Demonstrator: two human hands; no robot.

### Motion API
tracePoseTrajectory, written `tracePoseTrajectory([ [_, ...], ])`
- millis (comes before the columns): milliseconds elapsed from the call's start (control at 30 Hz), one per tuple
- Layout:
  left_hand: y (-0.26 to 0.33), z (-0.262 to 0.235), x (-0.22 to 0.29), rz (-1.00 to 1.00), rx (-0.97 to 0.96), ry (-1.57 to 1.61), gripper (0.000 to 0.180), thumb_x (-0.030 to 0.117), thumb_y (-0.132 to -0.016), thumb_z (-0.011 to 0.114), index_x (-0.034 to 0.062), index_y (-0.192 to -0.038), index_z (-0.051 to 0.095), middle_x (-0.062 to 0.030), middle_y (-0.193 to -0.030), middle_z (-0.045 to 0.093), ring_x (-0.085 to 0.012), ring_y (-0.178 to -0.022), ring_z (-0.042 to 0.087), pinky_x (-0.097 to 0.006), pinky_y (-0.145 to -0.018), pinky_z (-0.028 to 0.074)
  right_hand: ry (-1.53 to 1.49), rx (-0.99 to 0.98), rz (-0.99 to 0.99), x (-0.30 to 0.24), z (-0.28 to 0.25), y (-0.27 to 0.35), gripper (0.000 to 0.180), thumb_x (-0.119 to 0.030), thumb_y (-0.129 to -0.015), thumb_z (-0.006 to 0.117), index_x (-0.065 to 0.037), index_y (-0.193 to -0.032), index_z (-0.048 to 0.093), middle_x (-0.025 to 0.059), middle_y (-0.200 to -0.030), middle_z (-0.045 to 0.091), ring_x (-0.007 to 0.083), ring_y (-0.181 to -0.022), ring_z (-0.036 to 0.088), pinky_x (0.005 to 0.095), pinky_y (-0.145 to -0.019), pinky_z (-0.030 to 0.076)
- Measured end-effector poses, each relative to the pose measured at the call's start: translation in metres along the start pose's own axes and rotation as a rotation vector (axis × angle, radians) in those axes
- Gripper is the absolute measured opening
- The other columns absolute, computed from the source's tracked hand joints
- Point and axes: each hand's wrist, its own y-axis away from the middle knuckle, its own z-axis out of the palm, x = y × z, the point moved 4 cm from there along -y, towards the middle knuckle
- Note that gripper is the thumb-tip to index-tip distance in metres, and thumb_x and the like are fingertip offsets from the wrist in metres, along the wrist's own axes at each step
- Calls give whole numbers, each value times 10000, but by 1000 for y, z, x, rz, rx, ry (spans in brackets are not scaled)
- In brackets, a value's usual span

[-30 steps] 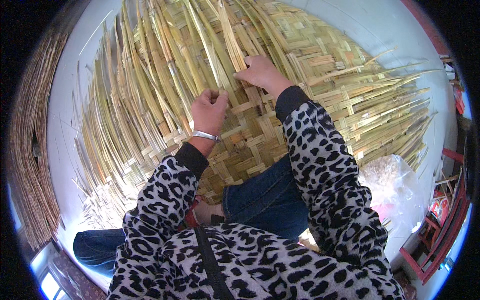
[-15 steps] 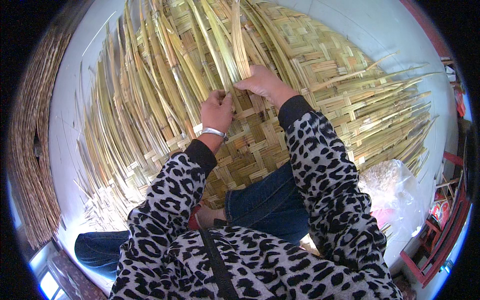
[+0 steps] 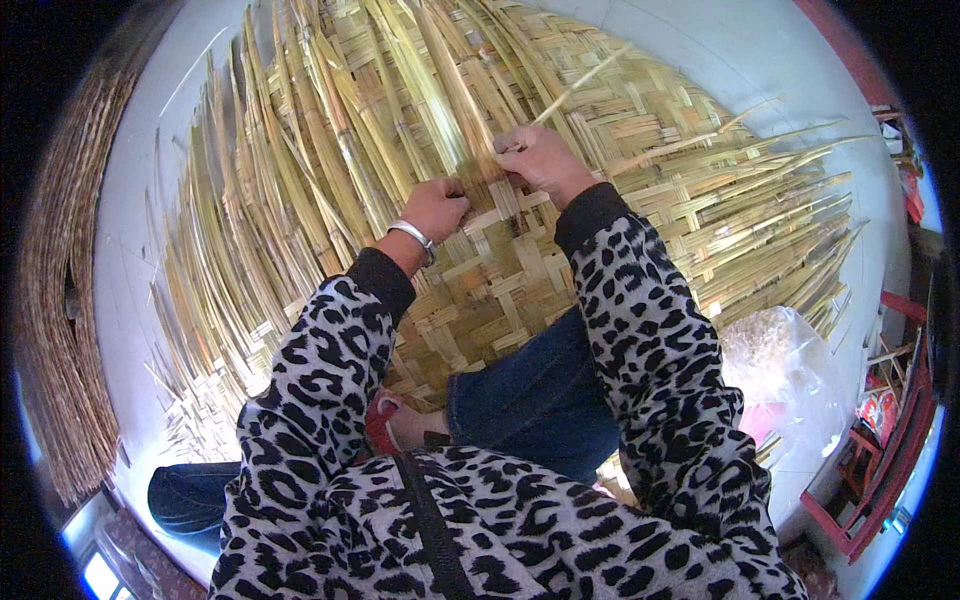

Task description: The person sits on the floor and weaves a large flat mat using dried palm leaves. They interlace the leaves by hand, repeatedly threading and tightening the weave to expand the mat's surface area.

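A large mat [image 3: 480,310] of pale yellow-green split-reed strips lies in front of me, woven in its near and right parts. Long loose strips [image 3: 320,150] fan away from its weave on the left and far side. Over the weave, my right hand [image 3: 543,162] is closed, with a thin reed strip [image 3: 585,82] sticking out of its fingers up and to the right. My left hand [image 3: 436,208], with a silver bracelet at the wrist, is closed low over the mat; whatever its curled fingers hold is hidden. Between the hands, strips are smeared by motion.
My bent leg in jeans [image 3: 530,400] and a foot in a red shoe [image 3: 385,425] rest at the mat's near edge. To the right are a clear plastic bag [image 3: 780,370] and a red wooden frame [image 3: 870,500]. A tall brown bundle [image 3: 65,280] stands at the far left.
My left hand has moved slightly left and down, off the upright strips. My right hand has shifted a little right, and a thin strip now points up-right from it.
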Motion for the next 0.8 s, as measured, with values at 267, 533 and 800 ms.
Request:
tracePoseTrajectory([
  [267, 15, 5, 14, 80, 151, -119, 316, 61, -797, 575, -47, -1088, 634, -140, -746, 678, -206, -700, 687, -333, -636, 546, 642, 83, 34, 5, -12, 27, 213, -156, -764, 605, -107, -923, 739, 157, -882, 693, 306, -820, 668, 400, -749, 531],
  [533, 35, 18, 15, 160, 596, -8, 422, 133, -856, 624, -19, -1243, 552, -175, -1100, 655, -236, -963, 675, -343, -838, 550, 479, 167, -17, 18, -54, 42, 164, -168, -785, 601, -93, -865, 724, 119, -883, 696, 303, -843, 654, 390, -758, 530],
  [800, -15, 65, 75, 464, 136, -472, 417, 336, -842, 643, 34, -1129, 653, -219, -1036, 657, -346, -986, 637, -415, -850, 507, -748, 306, 379, 21, -109, 58, 193, -92, -874, 572, -34, -1054, 606, 84, -918, 663, 181, -760, 630, 307, -699, 543],
])
